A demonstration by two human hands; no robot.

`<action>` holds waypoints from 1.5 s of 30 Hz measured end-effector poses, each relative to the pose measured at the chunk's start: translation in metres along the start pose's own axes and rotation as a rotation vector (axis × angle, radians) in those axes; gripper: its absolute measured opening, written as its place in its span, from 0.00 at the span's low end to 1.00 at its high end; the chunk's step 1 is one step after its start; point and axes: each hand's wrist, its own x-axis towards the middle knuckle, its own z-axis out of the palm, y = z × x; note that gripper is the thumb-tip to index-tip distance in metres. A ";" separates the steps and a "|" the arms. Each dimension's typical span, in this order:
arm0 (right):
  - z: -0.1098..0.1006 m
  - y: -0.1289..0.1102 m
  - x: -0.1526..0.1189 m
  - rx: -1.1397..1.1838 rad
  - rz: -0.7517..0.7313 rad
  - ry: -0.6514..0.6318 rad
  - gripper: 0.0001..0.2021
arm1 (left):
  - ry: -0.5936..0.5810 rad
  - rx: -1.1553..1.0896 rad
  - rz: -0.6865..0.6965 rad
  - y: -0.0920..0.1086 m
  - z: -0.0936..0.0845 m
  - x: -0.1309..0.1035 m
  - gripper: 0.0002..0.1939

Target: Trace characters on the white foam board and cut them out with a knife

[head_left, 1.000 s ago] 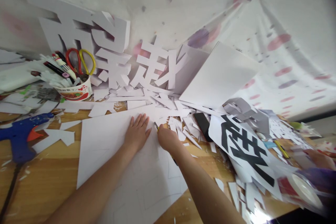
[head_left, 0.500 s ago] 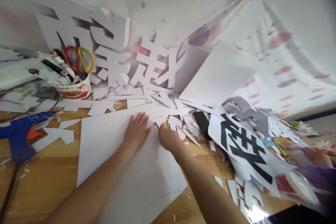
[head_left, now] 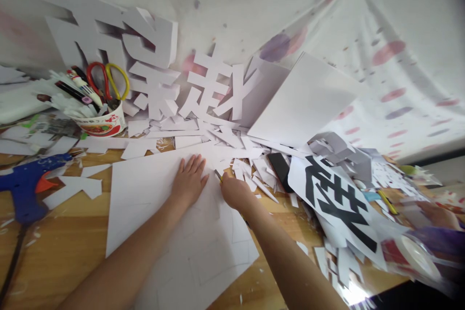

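A large white board point(head_left: 145, 223) with faint pencil outlines lies on the wooden table. My left hand point(head_left: 189, 180) rests flat on its upper part, fingers spread. Just to the right, my right hand point(head_left: 234, 191) is closed around a utility knife point(head_left: 218, 176), whose blade points up and left near the board's right edge. Most of the knife's handle is hidden inside the fist. White paper scraps point(head_left: 250, 172) lie beyond and beside my right hand.
At left are a blue glue gun point(head_left: 27, 184) and a tub point(head_left: 105, 123) of pens and scissors. White cut-out characters point(head_left: 214, 87) and boards point(head_left: 298, 101) stand behind. A printed black character sheet point(head_left: 337, 203), tape roll point(head_left: 417, 256) and another person's hand point(head_left: 441, 215) are at right.
Both hands stay almost in place. The knife tip has shifted very slightly to the right, and the view has tilted a little.
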 end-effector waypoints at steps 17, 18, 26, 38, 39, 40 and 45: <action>0.001 0.001 -0.005 -0.003 0.015 -0.040 0.17 | -0.002 0.017 -0.005 0.001 -0.002 0.000 0.27; 0.001 0.001 -0.005 -0.004 0.015 -0.041 0.17 | 0.000 0.019 -0.004 0.001 -0.001 0.000 0.27; 0.004 0.003 -0.007 -0.002 -0.002 -0.050 0.17 | -0.005 0.017 0.003 0.001 -0.001 0.000 0.28; 0.003 0.003 -0.012 0.045 0.015 -0.057 0.15 | -0.005 0.034 0.009 0.002 -0.001 0.000 0.28; 0.003 0.003 -0.013 0.045 0.015 -0.053 0.15 | -0.001 0.037 0.011 0.002 -0.002 0.000 0.28; 0.003 0.003 -0.014 0.044 0.013 -0.049 0.15 | 0.004 0.040 0.012 0.002 -0.002 0.000 0.28; 0.005 0.005 -0.016 0.043 0.002 -0.044 0.15 | 0.012 0.040 0.013 0.002 -0.002 -0.001 0.28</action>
